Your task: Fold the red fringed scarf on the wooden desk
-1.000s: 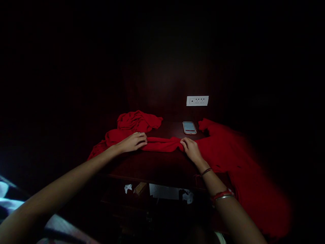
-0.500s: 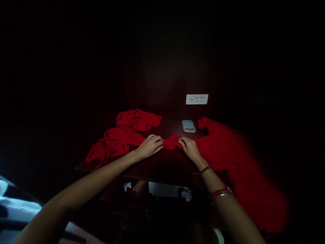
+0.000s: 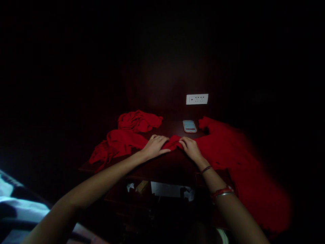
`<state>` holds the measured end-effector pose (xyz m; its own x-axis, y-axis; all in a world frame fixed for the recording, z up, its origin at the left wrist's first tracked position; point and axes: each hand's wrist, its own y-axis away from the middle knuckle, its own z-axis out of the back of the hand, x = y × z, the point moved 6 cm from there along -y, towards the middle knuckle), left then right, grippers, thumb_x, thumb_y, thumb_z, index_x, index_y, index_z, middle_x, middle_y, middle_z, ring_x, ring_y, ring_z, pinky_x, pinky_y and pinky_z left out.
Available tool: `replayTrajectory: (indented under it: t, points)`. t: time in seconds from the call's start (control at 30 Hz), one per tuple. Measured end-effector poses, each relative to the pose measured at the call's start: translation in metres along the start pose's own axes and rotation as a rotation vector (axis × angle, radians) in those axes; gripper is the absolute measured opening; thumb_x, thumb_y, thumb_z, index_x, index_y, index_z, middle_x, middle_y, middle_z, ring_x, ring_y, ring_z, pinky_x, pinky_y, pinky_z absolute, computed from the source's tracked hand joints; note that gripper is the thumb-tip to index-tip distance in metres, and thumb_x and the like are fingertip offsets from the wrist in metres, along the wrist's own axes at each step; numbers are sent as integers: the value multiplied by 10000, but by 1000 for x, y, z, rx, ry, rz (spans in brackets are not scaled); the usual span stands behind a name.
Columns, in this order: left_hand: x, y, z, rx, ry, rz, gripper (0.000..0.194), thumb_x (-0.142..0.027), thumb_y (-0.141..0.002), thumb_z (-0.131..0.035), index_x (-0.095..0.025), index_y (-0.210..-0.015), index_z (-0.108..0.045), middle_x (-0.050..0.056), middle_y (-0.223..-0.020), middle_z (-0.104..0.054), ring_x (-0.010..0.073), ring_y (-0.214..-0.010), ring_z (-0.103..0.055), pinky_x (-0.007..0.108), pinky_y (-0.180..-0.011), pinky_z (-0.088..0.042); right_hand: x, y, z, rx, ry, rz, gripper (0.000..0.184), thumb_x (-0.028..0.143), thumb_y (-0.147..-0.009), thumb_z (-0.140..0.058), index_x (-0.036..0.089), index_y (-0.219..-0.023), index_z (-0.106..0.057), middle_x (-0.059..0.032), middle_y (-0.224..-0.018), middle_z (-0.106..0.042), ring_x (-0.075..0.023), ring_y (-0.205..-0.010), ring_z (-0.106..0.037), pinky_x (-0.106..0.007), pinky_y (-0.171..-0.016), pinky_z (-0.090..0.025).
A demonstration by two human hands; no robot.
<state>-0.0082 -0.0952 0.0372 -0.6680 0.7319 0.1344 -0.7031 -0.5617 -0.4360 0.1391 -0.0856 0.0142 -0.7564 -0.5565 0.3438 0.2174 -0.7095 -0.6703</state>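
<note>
Bare dark tabletop [image 3: 172, 126] at center frame opens a lane between a bunched red heap [image 3: 139, 121] and a phone [image 3: 190, 126], with just a sliver between the phone and the red cloth [image 3: 225, 144] spread at right. The left hand [image 3: 155, 145] and right hand [image 3: 190, 147], close together on the cloth mid-frame, bar that lane from below.

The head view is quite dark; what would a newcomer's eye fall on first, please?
Probably the vivid red cloth across the dark tabletop, with the left hand and right hand on it. Next come the white wall socket and, below it, the lit smartphone on the tabletop.
</note>
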Motion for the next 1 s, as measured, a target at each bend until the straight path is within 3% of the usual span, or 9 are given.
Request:
replayTrajectory:
  t: [0.1, 0.23, 0.43, 0.63, 0.7, 0.87, 1.0]
  points:
    - [-9, -12, -4, -30, -10, 32, 296, -326, -798, -441, -175, -1053, -443, 51, -978, -552, 183, -908, -479, 330, -830, -304, 0, 0, 0, -10, 0, 11, 165, 235, -828, -374, 183, -768, -519, -36, -761, -584, -151, -712, -526, -246, -664, -387]
    - [-11, -23, -13, -34, 29, 20, 163, -165, -815, -370, -160, -914, -499, 43, -852, -535, 152, -795, -490, 272, -754, -365, 1, 1, 1, -21, 16, 28, 172, 237, -833, -366, 184, -783, -522, -35, -760, -579, -153, -716, -521, -251, -664, -393]
    - [-2, -26, -8, -111, 145, 39, 200, -165, -851, -271, -144, -881, -468, 57, -844, -482, 139, -765, -471, 253, -722, -391, 8, 3, 4, -17, 55, 98, 182, 240, -836, -367, 183, -878, -534, -46, -820, -573, -157, -781, -512, -257, -706, -399]
    - [-3, -21, -2, 106, 247, -87, 177, -203, -807, -411, -163, -979, -422, 48, -878, -527, 144, -781, -500, 240, -699, -398, 17, 0, 17, 42, 194, 149, 203, 226, -836, -367, 179, -815, -563, -46, -746, -553, -153, -730, -496, -249, -671, -388]
    - [-1, -21, 2, 148, 209, -96, 151, -182, -773, -454, -161, -923, -462, 49, -856, -529, 152, -783, -501, 248, -707, -395, 23, -6, 25, 68, 237, 167, 203, 227, -836, -368, 179, -803, -563, -48, -739, -553, -154, -720, -492, -247, -657, -380]
    - [17, -35, 23, 109, 135, 30, 74, -126, -705, -500, -153, -773, -508, 47, -802, -533, 158, -771, -499, 245, -695, -392, 34, -30, 47, 107, 200, 164, 166, 221, -821, -403, 177, -803, -562, -50, -775, -562, -146, -722, -499, -240, -657, -373]
    - [33, -35, 30, 242, 143, 96, 84, -151, -687, -524, -168, -770, -520, 17, -731, -567, 149, -681, -525, 232, -617, -387, 28, -44, 58, 146, 139, 165, 136, 173, -799, -429, 168, -791, -565, -48, -760, -563, -147, -717, -509, -242, -657, -376]
